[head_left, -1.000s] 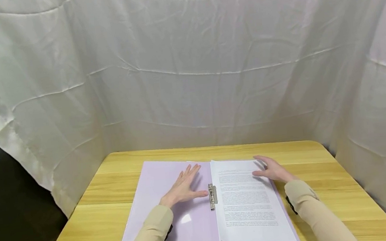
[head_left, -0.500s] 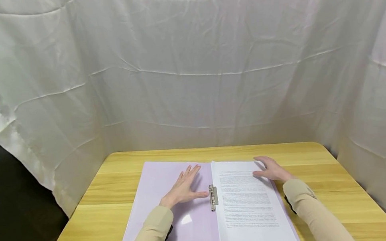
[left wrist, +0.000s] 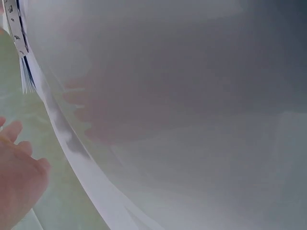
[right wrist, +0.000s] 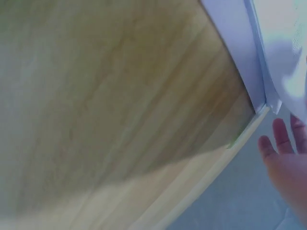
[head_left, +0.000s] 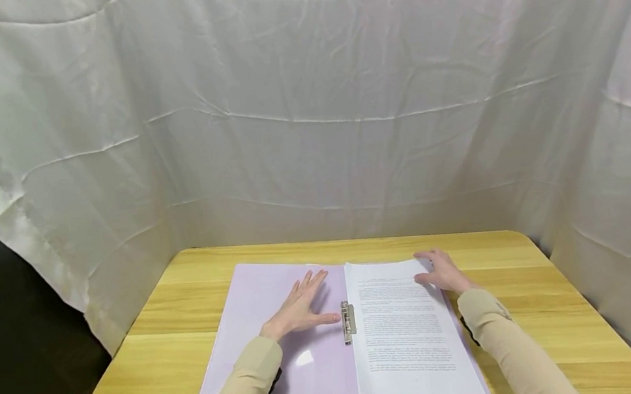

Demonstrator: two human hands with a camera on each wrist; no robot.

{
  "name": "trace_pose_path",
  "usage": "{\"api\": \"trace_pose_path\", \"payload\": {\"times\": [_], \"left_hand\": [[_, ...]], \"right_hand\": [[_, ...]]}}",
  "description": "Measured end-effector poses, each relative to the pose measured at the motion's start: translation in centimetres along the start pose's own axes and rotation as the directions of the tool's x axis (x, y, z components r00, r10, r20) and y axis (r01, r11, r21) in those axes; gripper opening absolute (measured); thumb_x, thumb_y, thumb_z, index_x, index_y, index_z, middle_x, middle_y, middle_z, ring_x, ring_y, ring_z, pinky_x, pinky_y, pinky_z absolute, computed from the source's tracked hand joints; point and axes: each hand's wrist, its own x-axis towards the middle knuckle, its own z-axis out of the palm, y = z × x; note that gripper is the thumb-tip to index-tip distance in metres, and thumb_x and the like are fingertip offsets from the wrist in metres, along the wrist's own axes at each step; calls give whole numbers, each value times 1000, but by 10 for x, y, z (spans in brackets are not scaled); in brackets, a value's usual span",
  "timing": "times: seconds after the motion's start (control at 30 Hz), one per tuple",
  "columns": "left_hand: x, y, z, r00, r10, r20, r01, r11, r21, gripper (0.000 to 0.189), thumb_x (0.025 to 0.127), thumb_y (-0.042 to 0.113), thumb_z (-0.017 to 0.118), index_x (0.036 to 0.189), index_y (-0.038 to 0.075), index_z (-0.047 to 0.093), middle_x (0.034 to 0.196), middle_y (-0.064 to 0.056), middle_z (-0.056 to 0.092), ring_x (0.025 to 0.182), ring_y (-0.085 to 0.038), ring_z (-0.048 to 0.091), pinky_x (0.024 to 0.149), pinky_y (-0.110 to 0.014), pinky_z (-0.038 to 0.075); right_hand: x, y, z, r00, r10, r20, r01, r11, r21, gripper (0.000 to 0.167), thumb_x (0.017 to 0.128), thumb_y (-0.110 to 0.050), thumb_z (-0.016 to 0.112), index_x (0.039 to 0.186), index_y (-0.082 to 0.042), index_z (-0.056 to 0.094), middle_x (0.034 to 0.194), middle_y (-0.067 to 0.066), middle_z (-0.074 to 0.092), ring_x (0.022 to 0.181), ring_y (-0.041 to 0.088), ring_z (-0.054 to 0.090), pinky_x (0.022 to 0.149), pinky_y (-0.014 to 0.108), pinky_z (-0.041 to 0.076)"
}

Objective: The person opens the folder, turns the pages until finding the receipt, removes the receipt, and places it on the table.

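An open lilac ring-clip folder (head_left: 250, 290) lies on the table in the head view. A stack of printed paper (head_left: 403, 331) rests on its right half, beside a metal clip (head_left: 346, 321) at the spine. My left hand (head_left: 300, 310) is over the left cover, fingers spread, thumb pointing at the clip. My right hand (head_left: 446, 273) is at the stack's top right corner, thumb over the page and fingertips at its upper edge, with a gap between them. The right wrist view shows the page (right wrist: 283, 43) curving near those fingers (right wrist: 283, 136).
The folder sits on a wood-grain table (head_left: 153, 368) with rounded far corners. Pale curtains (head_left: 307, 126) hang close behind it and on both sides. A dark area (head_left: 2, 340) shows at the far left.
My right hand has shifted slightly away from me toward the page's top corner, its fingers bending more. The left hand has stayed in place.
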Motion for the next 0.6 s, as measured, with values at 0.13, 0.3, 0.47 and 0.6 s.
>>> {"api": "trace_pose_path", "payload": {"times": [0.13,0.3,0.47,0.6], "left_hand": [[-1,1,0,1000,-2,7,2,1000,-13,103,86,49,76,161,7,20,168,-16,20,158,-39,11,128,-61,7],[-4,1,0,1000,-12,26,13,1000,-22,104,86,50,75,161,8,18,169,-16,19,158,-39,10,128,-60,6],[-1,-3,0,1000,-1,16,1,1000,-25,104,86,51,75,161,7,18,168,-16,20,157,-40,11,128,-60,7],[-2,-2,-1,1000,-7,17,8,1000,-29,103,86,51,75,162,9,18,168,-16,20,158,-38,11,128,-59,6]], "right_hand": [[1,-1,0,997,59,-46,-57,998,38,50,89,-5,69,135,8,55,130,35,58,113,47,58,99,58,50],[1,-4,0,990,100,-99,-95,994,52,41,88,-3,69,129,2,63,81,15,55,73,23,48,63,30,40],[2,-1,1,987,73,-143,-71,997,23,39,88,-3,68,127,2,64,72,7,47,67,20,42,60,28,31],[2,0,-1,987,56,-152,-57,998,-1,38,90,-3,67,127,2,62,73,8,49,68,20,44,62,28,31]]}}
